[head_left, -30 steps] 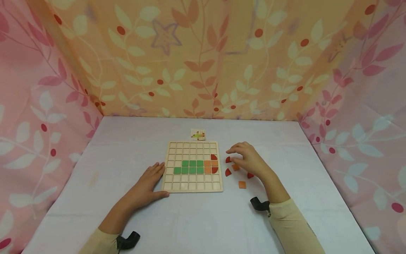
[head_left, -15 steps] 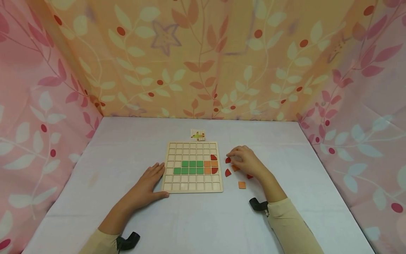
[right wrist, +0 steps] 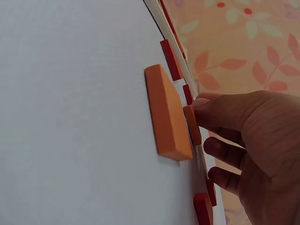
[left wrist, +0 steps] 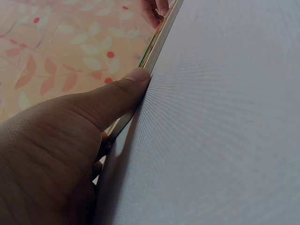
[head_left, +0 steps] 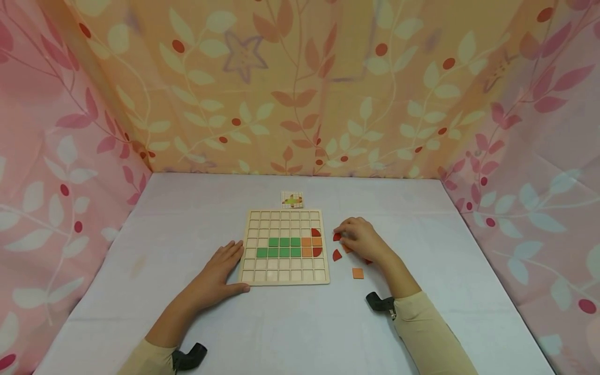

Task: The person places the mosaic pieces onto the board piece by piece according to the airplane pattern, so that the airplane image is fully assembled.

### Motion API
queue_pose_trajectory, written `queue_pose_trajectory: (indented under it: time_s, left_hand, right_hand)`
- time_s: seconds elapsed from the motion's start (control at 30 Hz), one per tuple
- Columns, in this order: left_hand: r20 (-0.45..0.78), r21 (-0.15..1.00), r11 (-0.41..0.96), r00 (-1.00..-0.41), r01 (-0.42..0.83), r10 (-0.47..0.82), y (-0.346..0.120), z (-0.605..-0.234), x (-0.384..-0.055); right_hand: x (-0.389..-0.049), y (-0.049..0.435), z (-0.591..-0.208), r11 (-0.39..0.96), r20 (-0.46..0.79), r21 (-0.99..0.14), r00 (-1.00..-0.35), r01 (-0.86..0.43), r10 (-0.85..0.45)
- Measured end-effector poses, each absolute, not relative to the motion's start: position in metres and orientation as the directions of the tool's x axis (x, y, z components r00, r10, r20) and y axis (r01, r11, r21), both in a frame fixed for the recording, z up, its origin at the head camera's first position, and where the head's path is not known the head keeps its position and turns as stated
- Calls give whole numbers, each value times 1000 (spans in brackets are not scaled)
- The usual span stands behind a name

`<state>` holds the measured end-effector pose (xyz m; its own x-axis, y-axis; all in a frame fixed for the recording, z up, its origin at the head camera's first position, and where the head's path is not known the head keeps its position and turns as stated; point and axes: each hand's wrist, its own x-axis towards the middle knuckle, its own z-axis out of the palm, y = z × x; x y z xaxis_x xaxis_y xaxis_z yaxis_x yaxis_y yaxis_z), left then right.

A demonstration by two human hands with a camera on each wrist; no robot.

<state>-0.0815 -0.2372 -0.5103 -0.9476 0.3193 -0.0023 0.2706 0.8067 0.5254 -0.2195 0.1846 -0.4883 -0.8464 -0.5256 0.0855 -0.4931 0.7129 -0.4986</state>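
Sitting on the counter right at the right hand's half-curled fingers, the red quarter-circle was nowhere near the straight-fingered left hand, though honestly I couldn't tell if it was pinched.

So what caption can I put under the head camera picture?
Left hand against the wooden grid board, right hand by loose red quarter-circles and orange squares.

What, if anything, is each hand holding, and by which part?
Left hand: no grip visible, just contact at the left edge and near-left corner of the wooden board. Right hand: at a red piece; whether it's pinched cannot be told.
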Motion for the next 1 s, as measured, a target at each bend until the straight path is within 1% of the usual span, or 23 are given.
queue_pose_trajectory:
  time_s: [0.3, 0.53, 1.0]
  left_hand:
    - [-7, 522, 809, -947, 271, 322, -238, -513, -83]
    - [-6, 523, 810, -948, 267, 317, -238, -512, -82]
    - [-7, 524, 807, -946, 272, 323, -238, -511, -82]
  right_hand:
    - [-220, 184, -487, 720, 93, -482, -847, -498, -524]
    - [-222, 180, -486, 750, 63, -460, -860, -475, -506]
    - [-222, 179, -484, 764, 49, -432, -859, -479, -510]
